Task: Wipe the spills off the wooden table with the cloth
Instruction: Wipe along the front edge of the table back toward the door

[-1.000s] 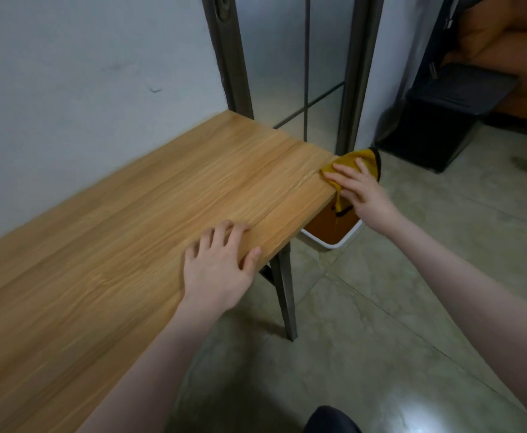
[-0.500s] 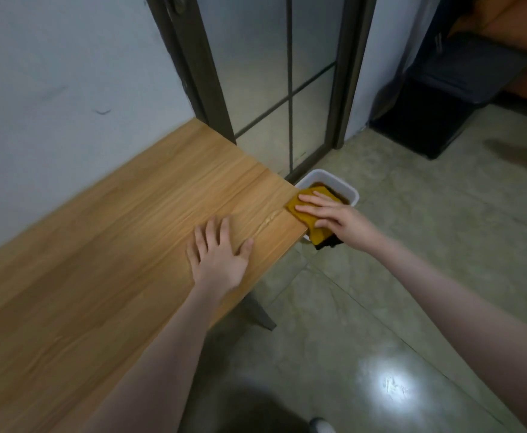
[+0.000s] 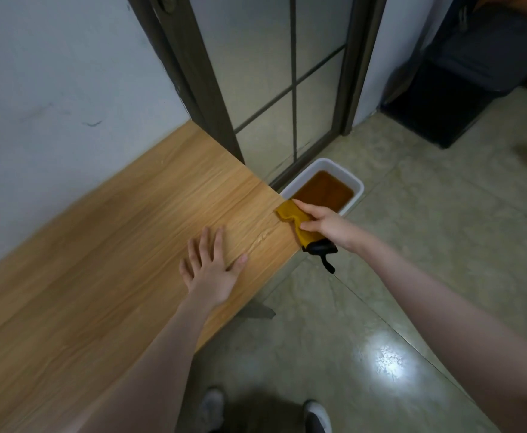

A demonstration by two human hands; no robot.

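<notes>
The wooden table (image 3: 99, 245) runs from the lower left to a corner at the middle of the view. My left hand (image 3: 210, 267) lies flat on its top near the front edge, fingers spread. My right hand (image 3: 324, 221) grips a yellow cloth (image 3: 290, 214) with a black edge at the table's right end edge. The cloth hangs over that edge, just off the top. A faint streak on the wood (image 3: 262, 237) sits between the two hands.
A white tub (image 3: 357, 185) of brown liquid stands on the floor just beyond the table's corner. A dark-framed glass door (image 3: 293, 89) is behind it. A black box (image 3: 443, 98) sits at the far right. My shoes (image 3: 317, 414) are on the tiled floor below.
My right hand has drawn the cloth off the table's end and now grips it at the edge. The view has tilted down, showing the tub fully. My left hand stays flat.
</notes>
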